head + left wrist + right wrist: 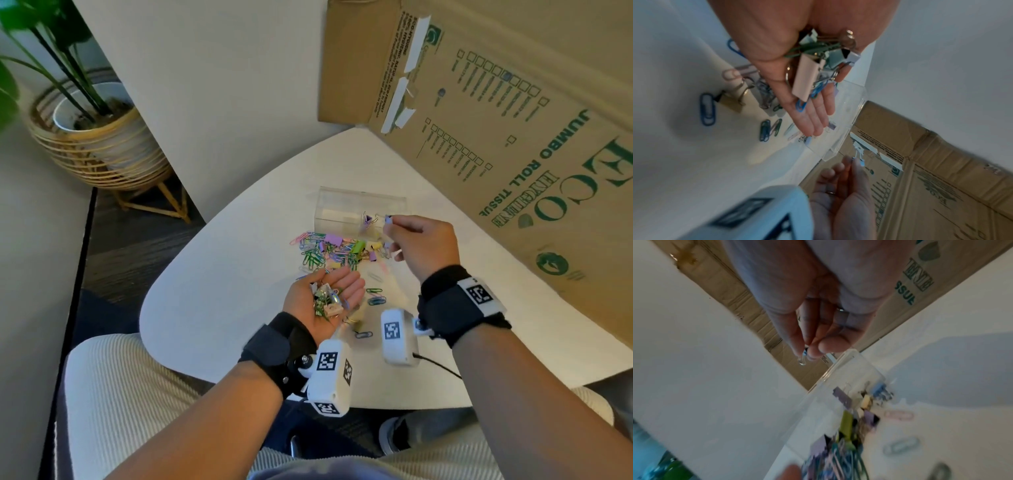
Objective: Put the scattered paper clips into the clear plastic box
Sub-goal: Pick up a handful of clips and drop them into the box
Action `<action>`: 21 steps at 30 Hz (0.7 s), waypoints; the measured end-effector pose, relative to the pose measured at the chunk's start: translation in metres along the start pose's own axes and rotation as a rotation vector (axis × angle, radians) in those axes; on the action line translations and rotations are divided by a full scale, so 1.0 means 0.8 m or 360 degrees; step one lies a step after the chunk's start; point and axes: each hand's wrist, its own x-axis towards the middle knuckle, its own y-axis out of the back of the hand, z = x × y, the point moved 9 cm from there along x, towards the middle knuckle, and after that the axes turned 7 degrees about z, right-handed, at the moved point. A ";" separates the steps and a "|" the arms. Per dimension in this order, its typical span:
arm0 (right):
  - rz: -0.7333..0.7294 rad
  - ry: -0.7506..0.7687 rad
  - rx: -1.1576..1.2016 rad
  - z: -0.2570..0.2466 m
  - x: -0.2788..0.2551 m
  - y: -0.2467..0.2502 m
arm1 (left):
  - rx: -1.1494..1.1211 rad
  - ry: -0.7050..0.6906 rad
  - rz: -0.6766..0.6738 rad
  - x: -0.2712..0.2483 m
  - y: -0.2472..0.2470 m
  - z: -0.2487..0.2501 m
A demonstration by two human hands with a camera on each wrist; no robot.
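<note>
Wrist cameras (329,377) sit nearest. Beyond them the left hand (325,298) lies palm up, fingers straight, cupping a heap of clips (325,303) as a tray, probably so the other hand can feed from it. The right hand (421,245) pinches one small clip (388,219) between thumb and fingertip, over the box (359,212), seemingly ready to drop it. Most clips lie in a pile (329,251) on the table (212,301), just before the box.
</note>
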 end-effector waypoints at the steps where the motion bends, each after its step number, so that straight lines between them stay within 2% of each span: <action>1: 0.0033 -0.0002 0.0000 -0.003 0.010 0.003 | -0.0006 0.0008 0.0015 0.001 0.003 -0.002; 4: 0.0066 0.0006 -0.0047 -0.011 0.039 0.007 | -0.0006 0.0018 0.0009 0.001 0.001 -0.002; 8: -0.0110 0.0029 -0.0366 -0.002 0.049 -0.001 | -0.0007 -0.0010 -0.0047 -0.003 -0.007 0.006; 12: -0.0196 0.0098 -0.0397 0.008 0.012 -0.002 | -0.0042 -0.0058 -0.0001 0.003 -0.003 0.018; 16: -0.0411 0.0188 -0.0353 0.009 -0.036 -0.021 | -0.0113 -0.0079 0.0008 0.005 -0.005 0.021; 21: -0.0719 0.0499 -0.0436 -0.019 -0.089 -0.055 | -0.0140 -0.0120 -0.0020 0.004 -0.016 0.030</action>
